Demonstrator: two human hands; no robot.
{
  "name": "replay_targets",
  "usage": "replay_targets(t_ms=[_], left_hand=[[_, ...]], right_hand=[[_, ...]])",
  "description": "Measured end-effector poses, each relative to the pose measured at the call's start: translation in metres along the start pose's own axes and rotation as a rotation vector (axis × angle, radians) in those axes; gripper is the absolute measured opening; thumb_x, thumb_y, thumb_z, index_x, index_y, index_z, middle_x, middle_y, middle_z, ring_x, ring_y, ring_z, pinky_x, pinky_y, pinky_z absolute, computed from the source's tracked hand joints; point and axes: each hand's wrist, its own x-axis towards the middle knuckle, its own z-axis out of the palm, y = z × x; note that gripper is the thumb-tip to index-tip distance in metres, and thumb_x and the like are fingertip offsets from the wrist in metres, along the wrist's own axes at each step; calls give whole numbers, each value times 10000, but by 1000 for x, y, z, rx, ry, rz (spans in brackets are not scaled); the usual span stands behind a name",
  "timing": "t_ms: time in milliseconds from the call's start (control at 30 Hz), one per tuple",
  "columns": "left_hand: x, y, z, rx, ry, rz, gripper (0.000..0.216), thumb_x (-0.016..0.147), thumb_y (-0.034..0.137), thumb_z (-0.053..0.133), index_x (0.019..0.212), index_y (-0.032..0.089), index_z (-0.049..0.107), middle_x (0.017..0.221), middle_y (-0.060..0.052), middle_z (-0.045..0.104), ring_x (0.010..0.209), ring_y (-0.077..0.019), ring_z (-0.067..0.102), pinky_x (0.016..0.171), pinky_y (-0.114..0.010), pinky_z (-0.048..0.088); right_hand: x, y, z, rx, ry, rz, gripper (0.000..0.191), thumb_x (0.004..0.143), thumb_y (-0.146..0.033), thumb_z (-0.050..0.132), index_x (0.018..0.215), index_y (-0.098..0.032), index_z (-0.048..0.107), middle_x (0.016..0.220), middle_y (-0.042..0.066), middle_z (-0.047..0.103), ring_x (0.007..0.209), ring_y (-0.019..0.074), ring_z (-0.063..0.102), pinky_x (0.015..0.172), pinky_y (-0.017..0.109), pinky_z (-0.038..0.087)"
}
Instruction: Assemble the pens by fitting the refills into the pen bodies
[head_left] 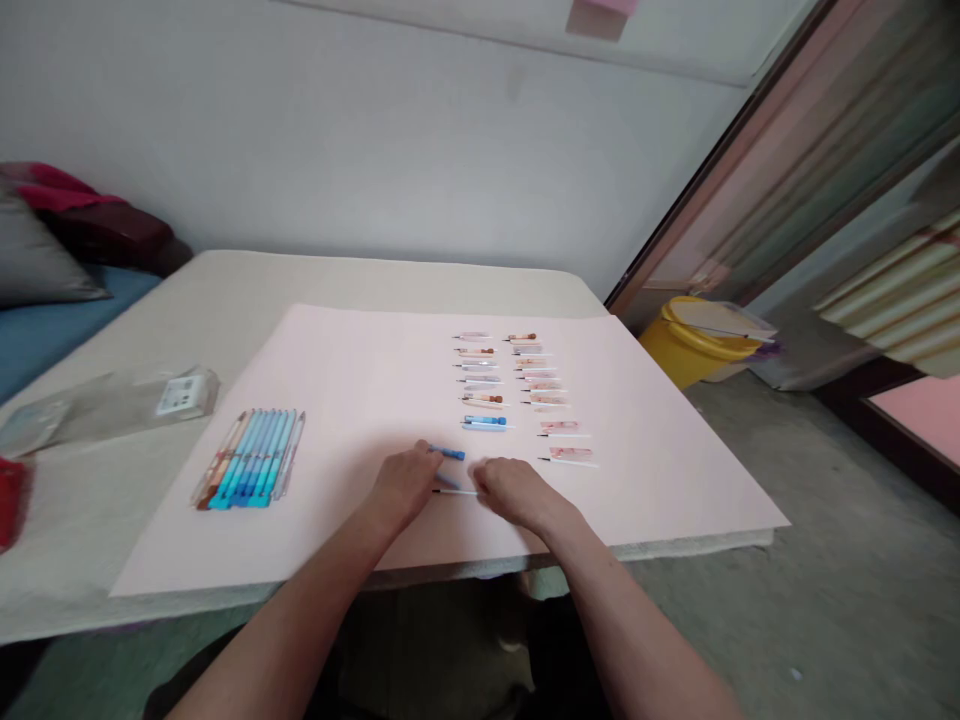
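On the pink sheet (352, 400), my left hand (409, 478) has its fingertips closed on one end of a short blue pen piece (450, 454). Just below that lies a lighter blue piece (448, 480), partly blurred. My right hand (514, 488) is curled with the fingers pressed together at the end of a thin white pen refill (456, 492), whose dark tip points left. Beyond both hands, a blue pen part (484, 421) rests beside another refill. Two columns of pen parts with refills, some brown and some pink (562, 428), stretch away from me.
At left, several whole blue, brown and clear pens (259, 450) lie side by side. Clear plastic packaging (135, 400) and a red object (11, 500) are on the cream table cover (247, 280). A yellow bucket (682, 345) stands on the floor at right.
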Motion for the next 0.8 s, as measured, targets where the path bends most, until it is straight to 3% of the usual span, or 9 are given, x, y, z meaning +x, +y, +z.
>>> replay_targets(t_ms=[167, 367, 800], left_hand=[[-2, -27, -7, 31, 10, -72, 294, 870, 143, 309, 965, 188, 583, 1041, -120, 567, 757, -208, 622, 660, -332, 437], [-11, -69, -22, 18, 38, -198, 167, 813, 186, 414, 863, 215, 571, 829, -79, 635, 815, -227, 588, 691, -324, 386], [-11, -60, -26, -57, 10, -106, 134, 797, 200, 445, 830, 220, 574, 825, -64, 651, 788, -217, 576, 650, -309, 329]], right_hand=[[-2, 0, -5, 32, -7, -11, 117, 802, -147, 520, 876, -188, 601, 942, 63, 667, 839, 173, 606, 626, 233, 345], [2, 2, -7, 43, 75, 22, 146, 813, -144, 465, 883, -196, 582, 914, 47, 670, 799, 166, 594, 579, 243, 286], [9, 2, 2, 24, 174, 35, 155, 810, -143, 441, 868, -208, 569, 902, 34, 670, 792, 170, 598, 564, 258, 259]])
